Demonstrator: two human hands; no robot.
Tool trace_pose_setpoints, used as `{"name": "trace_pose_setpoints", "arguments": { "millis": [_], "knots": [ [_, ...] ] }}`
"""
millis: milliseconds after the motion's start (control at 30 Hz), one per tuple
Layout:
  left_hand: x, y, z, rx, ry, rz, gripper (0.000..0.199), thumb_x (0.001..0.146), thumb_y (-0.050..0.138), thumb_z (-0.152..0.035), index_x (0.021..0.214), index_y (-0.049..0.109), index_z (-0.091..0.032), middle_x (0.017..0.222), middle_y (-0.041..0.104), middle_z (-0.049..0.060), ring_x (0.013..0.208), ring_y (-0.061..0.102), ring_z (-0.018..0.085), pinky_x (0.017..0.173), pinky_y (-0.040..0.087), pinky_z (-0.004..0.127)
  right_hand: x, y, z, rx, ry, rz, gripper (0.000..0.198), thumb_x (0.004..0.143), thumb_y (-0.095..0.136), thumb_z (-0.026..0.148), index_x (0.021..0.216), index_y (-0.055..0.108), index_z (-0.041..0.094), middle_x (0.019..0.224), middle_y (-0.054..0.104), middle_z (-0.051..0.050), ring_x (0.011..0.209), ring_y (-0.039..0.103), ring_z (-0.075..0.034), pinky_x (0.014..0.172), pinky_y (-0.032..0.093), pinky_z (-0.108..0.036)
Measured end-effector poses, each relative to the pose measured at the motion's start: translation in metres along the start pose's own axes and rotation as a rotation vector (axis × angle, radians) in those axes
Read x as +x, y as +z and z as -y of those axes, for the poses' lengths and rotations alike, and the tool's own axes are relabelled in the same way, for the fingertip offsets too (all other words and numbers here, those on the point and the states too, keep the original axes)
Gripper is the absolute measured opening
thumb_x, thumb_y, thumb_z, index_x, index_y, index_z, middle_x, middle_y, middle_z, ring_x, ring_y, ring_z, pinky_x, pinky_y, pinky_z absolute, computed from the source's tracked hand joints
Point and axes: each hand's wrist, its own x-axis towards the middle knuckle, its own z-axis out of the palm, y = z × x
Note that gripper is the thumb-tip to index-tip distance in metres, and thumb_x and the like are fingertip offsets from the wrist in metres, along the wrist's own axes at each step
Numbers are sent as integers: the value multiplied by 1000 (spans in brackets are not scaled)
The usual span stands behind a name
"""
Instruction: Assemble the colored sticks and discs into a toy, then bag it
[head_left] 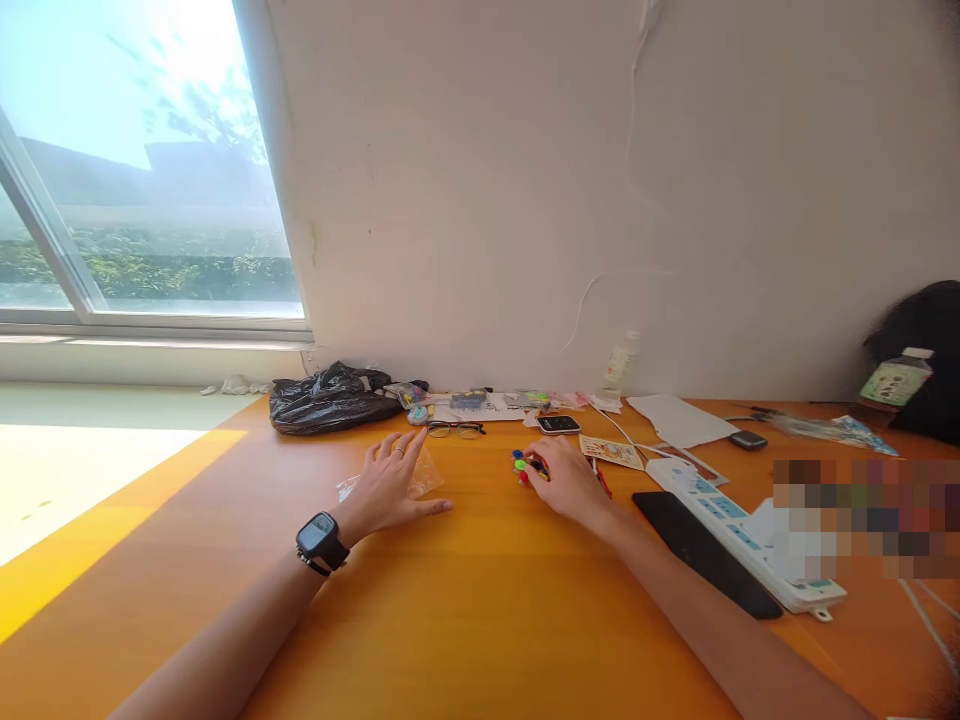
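Note:
My left hand [391,485] is spread open, palm down, with a ring on one finger and a black watch [319,540] at the wrist. Under and beside it lies a crumpled clear plastic bag [429,474]. My right hand [564,474] has its fingers curled around a cluster of small coloured pieces [520,466]. Blue, green and red parts stick out to the left of the fingertips; something dark shows between the fingers, and the rest is hidden. A red-handled tool [602,480] lies partly behind this hand.
Eyeglasses [456,430], a black-faced device [558,425] and a printed card [611,452] lie beyond my hands. A black plastic bag [330,398] stands back left. To the right are a black phone-like slab [701,555], a white power strip [739,530] and a bottle [896,378].

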Motion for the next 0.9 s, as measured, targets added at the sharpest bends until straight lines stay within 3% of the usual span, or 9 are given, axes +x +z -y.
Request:
{"name": "trace_pose_setpoints", "arguments": {
  "millis": [67, 133, 200, 300, 400, 500, 733, 800, 900],
  "knots": [
    [-3, 0, -14, -69, 122, -62, 101, 85, 67, -74, 163, 31, -22, 159, 46, 19, 148, 35, 44, 119, 32, 63, 9, -1, -6, -53, 37, 66, 16, 97, 60, 24, 96, 76, 20, 101, 75, -8, 102, 62, -25, 82, 43, -33],
    [-7, 1, -32, -159, 257, -61, 76, 94, 66, -55, 159, 38, -26, 155, 50, 15, 143, 43, 37, 119, 38, 57, 17, 2, -9, -105, 65, 146, 15, 96, 63, 25, 93, 77, 21, 99, 75, -8, 101, 63, -24, 78, 41, -31],
    [-12, 0, -48, -260, 362, 12, 63, 97, 64, -41, 155, 44, -28, 150, 56, 11, 136, 51, 31, 116, 44, 50, 24, 7, -9, -131, 75, 205, 13, 94, 66, 25, 88, 77, 21, 96, 75, -8, 98, 65, -24, 75, 40, -30],
    [-18, 1, -64, -395, 445, 176, 58, 98, 63, -39, 152, 48, -27, 150, 57, 11, 135, 56, 29, 116, 48, 45, 34, 11, -5, -139, 67, 241, 20, 93, 66, 22, 75, 74, 21, 82, 74, -7, 89, 67, -23, 71, 39, -29],
    [-21, 5, -66, -449, 436, 248, 52, 101, 59, -43, 150, 51, -26, 150, 59, 11, 136, 57, 29, 118, 46, 45, 41, 8, 0, -157, 51, 243, 21, 91, 65, 15, 72, 73, 20, 79, 73, -7, 87, 67, -23, 73, 39, -29],
    [-22, 11, -61, -462, 348, 234, 58, 99, 62, -46, 151, 49, -25, 149, 59, 12, 135, 58, 30, 118, 47, 46, 40, 0, 10, -170, 28, 203, 18, 93, 61, 14, 83, 75, 19, 93, 75, -9, 95, 66, -23, 79, 40, -31],
    [-21, 18, -58, -492, 221, 183, 63, 99, 60, -41, 156, 42, -23, 152, 56, 15, 138, 56, 31, 119, 45, 49, -7, -4, 46, -3, -146, 190, 12, 96, 63, 24, 93, 75, 21, 96, 73, -5, 92, 64, -21, 83, 40, -32],
    [-20, 17, -60, -500, 256, 182, 57, 100, 59, -40, 153, 47, -26, 150, 58, 13, 136, 57, 31, 116, 47, 48, -10, -8, 38, 60, -146, 179, 13, 97, 63, 26, 94, 74, 21, 95, 73, -4, 91, 64, -21, 82, 41, -31],
    [-18, 13, -61, -509, 328, 176, 49, 101, 57, -37, 149, 54, -28, 147, 62, 11, 134, 59, 29, 115, 48, 47, -3, -18, 8, 73, 4, 94, 17, 99, 58, 24, 95, 74, 20, 94, 73, -5, 87, 64, -20, 77, 42, -30]
  ]
}}
